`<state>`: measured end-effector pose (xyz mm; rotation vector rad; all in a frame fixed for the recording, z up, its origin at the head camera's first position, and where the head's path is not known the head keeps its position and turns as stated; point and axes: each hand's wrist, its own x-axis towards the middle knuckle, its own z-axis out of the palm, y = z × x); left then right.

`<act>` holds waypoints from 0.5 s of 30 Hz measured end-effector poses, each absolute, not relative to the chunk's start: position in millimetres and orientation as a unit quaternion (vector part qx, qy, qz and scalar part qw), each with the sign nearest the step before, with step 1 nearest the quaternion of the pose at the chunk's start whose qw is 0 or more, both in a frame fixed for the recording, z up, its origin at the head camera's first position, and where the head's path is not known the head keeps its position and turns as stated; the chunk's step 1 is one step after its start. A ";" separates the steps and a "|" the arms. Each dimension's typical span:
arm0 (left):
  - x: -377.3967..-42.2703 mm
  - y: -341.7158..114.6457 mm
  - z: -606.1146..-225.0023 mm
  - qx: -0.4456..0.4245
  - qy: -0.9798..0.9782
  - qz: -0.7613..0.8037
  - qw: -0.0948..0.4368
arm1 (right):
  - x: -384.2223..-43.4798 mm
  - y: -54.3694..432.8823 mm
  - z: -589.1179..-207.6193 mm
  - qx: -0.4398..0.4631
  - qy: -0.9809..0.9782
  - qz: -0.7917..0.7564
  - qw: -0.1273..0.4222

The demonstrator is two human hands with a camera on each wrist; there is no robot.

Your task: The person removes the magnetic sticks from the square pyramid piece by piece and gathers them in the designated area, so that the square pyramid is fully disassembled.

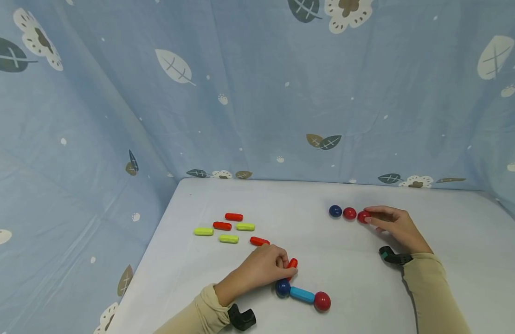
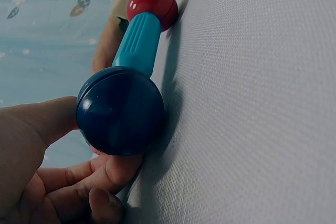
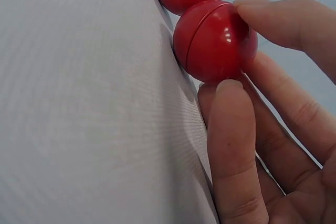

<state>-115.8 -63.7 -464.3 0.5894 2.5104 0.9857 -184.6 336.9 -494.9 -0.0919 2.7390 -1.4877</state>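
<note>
My left hand (image 1: pixel 263 266) pinches a short red rod (image 1: pixel 292 263) between thumb and fingers. Directly below the rod's lower end lies a dark blue ball (image 1: pixel 283 288), joined by a light blue rod (image 1: pixel 302 295) to a red ball (image 1: pixel 322 301). In the left wrist view the blue ball (image 2: pixel 121 111) hides most of the red rod, so whether the two are joined cannot be told. At the back right, my right hand (image 1: pixel 397 227) pinches another red ball (image 3: pixel 215 43), the rightmost of a row with a second red ball (image 1: pixel 350 213) and a dark blue ball (image 1: pixel 335 211).
Loose red rods (image 1: pixel 234 216) and yellow-green rods (image 1: pixel 228 238) lie on the left half of the white table (image 1: pixel 307 232). A blue patterned cloth (image 1: pixel 257 93) hangs behind the table and along its left side.
</note>
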 end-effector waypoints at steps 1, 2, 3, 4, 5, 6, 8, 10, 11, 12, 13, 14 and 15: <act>-115.8 -63.7 -464.2 0.210 0.893 0.350 0.189 | -184.6 337.0 -494.9 -0.031 0.878 -0.478 0.011; -115.8 -63.6 -464.2 0.210 0.893 0.350 0.189 | -184.5 337.1 -494.8 -0.033 0.877 -0.480 0.010; -115.8 -63.5 -464.1 0.210 0.893 0.350 0.189 | -184.3 337.2 -494.7 -0.034 0.876 -0.481 0.009; -115.8 -63.5 -464.2 0.210 0.893 0.350 0.189 | -184.1 337.2 -494.5 -0.034 0.875 -0.482 0.009; -115.9 -63.4 -464.4 0.210 0.893 0.350 0.189 | -184.0 337.3 -494.4 -0.035 0.874 -0.484 0.009; -115.9 -63.4 -464.6 0.211 0.893 0.350 0.190 | -183.8 337.3 -494.3 -0.035 0.873 -0.486 0.009; -116.2 -63.5 -465.0 0.213 0.892 0.350 0.189 | -183.5 337.5 -494.3 -0.035 0.872 -0.488 0.008; -116.5 -63.8 -465.3 0.217 0.890 0.353 0.188 | -183.2 337.6 -494.5 -0.035 0.872 -0.489 0.005; -116.7 -64.0 -465.3 0.219 0.889 0.357 0.186 | -183.1 337.8 -494.8 -0.035 0.871 -0.489 0.003; -116.8 -64.2 -465.1 0.222 0.887 0.362 0.182 | -183.0 337.8 -495.0 -0.035 0.871 -0.490 0.001; -117.0 -64.4 -465.0 0.223 0.885 0.369 0.179 | -183.0 337.8 -495.3 -0.035 0.870 -0.491 -0.002; -117.3 -64.6 -464.8 0.224 0.882 0.377 0.174 | -182.9 337.7 -495.5 -0.034 0.869 -0.493 -0.007; -117.5 -64.7 -464.6 0.225 0.879 0.387 0.167 | -182.8 337.6 -495.6 -0.033 0.869 -0.494 -0.013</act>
